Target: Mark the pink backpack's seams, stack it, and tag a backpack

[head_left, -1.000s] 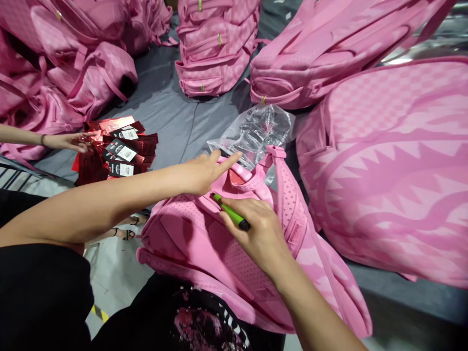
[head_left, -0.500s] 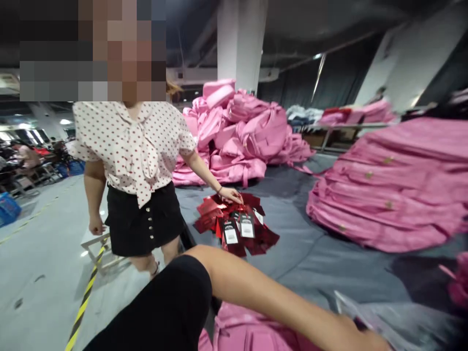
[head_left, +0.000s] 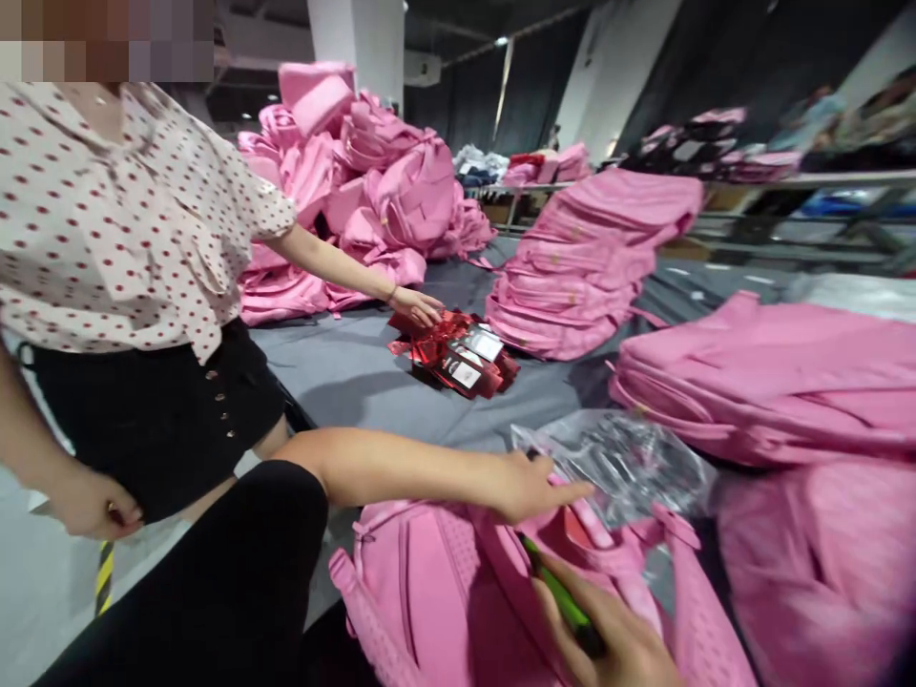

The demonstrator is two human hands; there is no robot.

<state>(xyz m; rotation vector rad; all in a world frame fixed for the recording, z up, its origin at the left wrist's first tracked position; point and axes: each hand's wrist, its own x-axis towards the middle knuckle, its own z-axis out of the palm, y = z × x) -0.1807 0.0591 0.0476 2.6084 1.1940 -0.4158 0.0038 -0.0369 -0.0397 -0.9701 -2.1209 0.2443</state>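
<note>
A pink backpack (head_left: 444,611) lies in front of me at the table's near edge. My left hand (head_left: 533,489) rests on its top, fingers stretched toward a clear plastic bag (head_left: 630,463) lying just beyond. My right hand (head_left: 615,639) is at the bottom edge of the view, closed on a green pen-like tool (head_left: 562,601) held against the backpack.
A person in a dotted blouse and black skirt stands at my left; that person's hand (head_left: 416,305) touches a pile of red hang tags (head_left: 458,353) on the grey table (head_left: 358,372). Stacks of pink backpacks (head_left: 593,258) fill the back and the right.
The view swung up from the backpack to the room and has come partly back down. My left hand stays by the plastic bag. The other person's hand remains on the red tags.
</note>
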